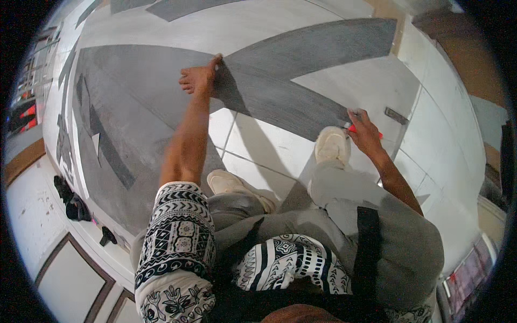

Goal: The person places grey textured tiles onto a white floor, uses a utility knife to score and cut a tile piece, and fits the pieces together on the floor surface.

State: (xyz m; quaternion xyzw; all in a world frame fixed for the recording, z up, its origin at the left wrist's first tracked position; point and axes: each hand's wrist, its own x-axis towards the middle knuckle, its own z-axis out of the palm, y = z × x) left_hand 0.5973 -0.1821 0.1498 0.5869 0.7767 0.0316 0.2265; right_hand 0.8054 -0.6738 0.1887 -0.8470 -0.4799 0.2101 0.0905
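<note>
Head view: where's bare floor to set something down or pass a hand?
Free: pale tiles between the left forearm and the right shoe; more pale floor right of the right hand, past the small dark piece. Crowded: around the long grey plank, pinned by the left hand, and both shoes; dark items lower left.

No packages, labels, signs, screens visible

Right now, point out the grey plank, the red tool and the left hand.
grey plank [280, 99], head view, middle of its top face.
red tool [353, 129], head view, red body by the fingers.
left hand [198, 79], head view, back of the hand.
</note>
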